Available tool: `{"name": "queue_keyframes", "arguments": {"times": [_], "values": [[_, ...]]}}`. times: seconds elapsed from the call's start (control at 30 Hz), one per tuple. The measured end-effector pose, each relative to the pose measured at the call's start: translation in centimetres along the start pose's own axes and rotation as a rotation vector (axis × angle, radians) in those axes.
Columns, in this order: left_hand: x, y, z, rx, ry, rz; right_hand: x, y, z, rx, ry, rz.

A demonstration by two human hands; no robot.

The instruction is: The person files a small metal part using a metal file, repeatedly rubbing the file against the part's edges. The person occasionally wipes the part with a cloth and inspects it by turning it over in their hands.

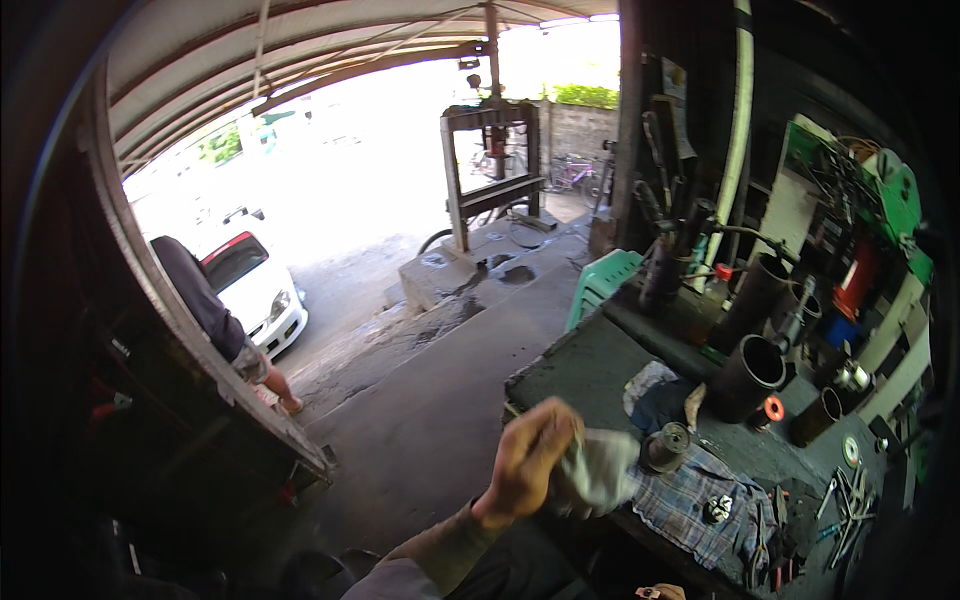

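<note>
One pale rag [597,475], blurred, hanging at 3-4 o'clock off our left hand [533,455]. Grip: fingers curled tight, thumb side up, bunching the rag's near edge; the rest dangles loose. Right hand [662,592] is only a sliver at the lower edge, about 5 o'clock from the left; can't tell what it holds or how far its fingers are spread.

Risks, our read:
- Loose end is just beside the metal cup-shaped part [667,447] at 3 o'clock. A wide swing could catch it and knock it over.
- That part is by the checked cloth [685,505] at 4 o'clock. Tugging the cloth could upset whatever bears on it.
- Wide black tube [748,378] at 2 o'clock stands upright; a sleeve or elbow bump could topple it.
- Bench [565,375] looks grimy. If the rag drags there, it probably picks up grit.
- Only one edge is pinched, so a snag could pull the rag free.
</note>
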State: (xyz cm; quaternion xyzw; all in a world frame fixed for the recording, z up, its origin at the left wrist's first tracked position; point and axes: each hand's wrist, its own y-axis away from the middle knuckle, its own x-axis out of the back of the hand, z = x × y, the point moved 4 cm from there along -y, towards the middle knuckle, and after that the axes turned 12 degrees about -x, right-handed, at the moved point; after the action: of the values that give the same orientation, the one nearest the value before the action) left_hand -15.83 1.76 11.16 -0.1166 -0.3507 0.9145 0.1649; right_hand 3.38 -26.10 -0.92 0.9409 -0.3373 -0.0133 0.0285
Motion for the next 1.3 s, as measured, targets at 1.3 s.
{"name": "queue_keyframes", "arguments": {"times": [1.3], "values": [[-15.7, 7.0, -8.0, 0.176, -0.078, -0.55, 3.4, -1.9, -3.3, 0.247, 0.618, 0.466]]}}
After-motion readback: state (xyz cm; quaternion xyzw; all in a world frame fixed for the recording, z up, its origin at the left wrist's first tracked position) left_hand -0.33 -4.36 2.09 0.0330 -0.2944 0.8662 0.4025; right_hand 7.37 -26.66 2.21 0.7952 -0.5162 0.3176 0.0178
